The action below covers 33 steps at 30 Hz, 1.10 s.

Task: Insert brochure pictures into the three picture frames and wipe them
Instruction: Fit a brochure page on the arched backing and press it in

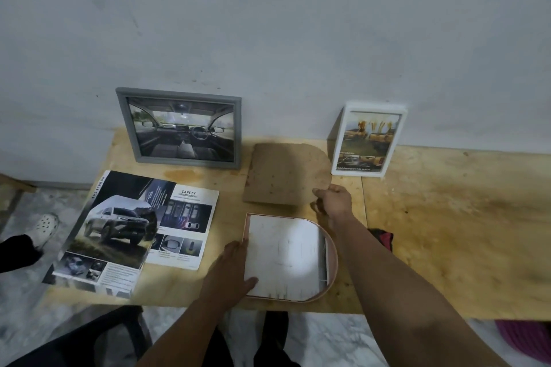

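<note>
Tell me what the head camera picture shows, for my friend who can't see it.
A person's left hand rests on white paper in a pink arch-shaped picture frame lying on a wooden table, while the right hand grips a brown arch-shaped backing board. Behind stand a grey frame and a white frame, both holding car pictures; car brochure pages lie at left.

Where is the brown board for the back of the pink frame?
The brown board lies flat mid-table, between the grey frame and white frame; the right hand holds its corner.
</note>
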Each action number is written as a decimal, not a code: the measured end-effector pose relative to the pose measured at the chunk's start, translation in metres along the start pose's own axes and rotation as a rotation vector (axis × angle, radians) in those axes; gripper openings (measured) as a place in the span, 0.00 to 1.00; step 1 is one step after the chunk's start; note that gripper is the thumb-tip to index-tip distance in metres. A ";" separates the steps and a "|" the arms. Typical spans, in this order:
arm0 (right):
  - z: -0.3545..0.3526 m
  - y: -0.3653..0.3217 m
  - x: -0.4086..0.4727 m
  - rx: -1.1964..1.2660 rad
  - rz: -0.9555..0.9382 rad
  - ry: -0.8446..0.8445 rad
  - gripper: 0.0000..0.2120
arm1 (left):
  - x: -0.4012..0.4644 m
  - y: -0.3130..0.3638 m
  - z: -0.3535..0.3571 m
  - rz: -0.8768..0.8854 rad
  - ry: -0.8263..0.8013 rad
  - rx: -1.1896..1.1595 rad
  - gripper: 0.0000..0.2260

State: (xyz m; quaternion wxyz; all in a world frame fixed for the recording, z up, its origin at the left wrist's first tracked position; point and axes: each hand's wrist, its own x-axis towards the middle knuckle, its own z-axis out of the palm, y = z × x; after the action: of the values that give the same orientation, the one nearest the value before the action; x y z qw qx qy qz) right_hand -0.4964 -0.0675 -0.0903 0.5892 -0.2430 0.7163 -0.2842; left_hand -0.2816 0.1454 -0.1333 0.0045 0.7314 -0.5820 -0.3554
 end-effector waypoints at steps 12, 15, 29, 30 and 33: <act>-0.113 0.081 -0.080 0.004 -0.134 -0.108 0.12 | -0.030 0.005 -0.003 -0.145 0.020 -0.192 0.27; -0.124 0.108 -0.096 -0.054 -0.103 -0.115 0.10 | -0.034 0.006 -0.003 -0.133 0.003 -0.210 0.23; -0.090 0.152 -0.099 -0.552 -0.271 -0.155 0.40 | -0.026 0.002 -0.004 -0.154 -0.018 -0.171 0.16; -0.090 0.151 -0.099 -0.615 -0.282 -0.152 0.41 | -0.026 0.003 -0.005 -0.154 -0.022 -0.168 0.16; -0.090 0.142 -0.102 -0.823 -0.315 -0.129 0.41 | -0.024 0.002 -0.006 -0.158 -0.033 -0.160 0.17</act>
State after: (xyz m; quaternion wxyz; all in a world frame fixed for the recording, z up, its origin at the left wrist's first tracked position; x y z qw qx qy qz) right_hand -0.5678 0.1156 -0.1035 0.4365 -0.5807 0.6857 -0.0459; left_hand -0.2824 0.1628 -0.1157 0.0252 0.7664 -0.4921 -0.4122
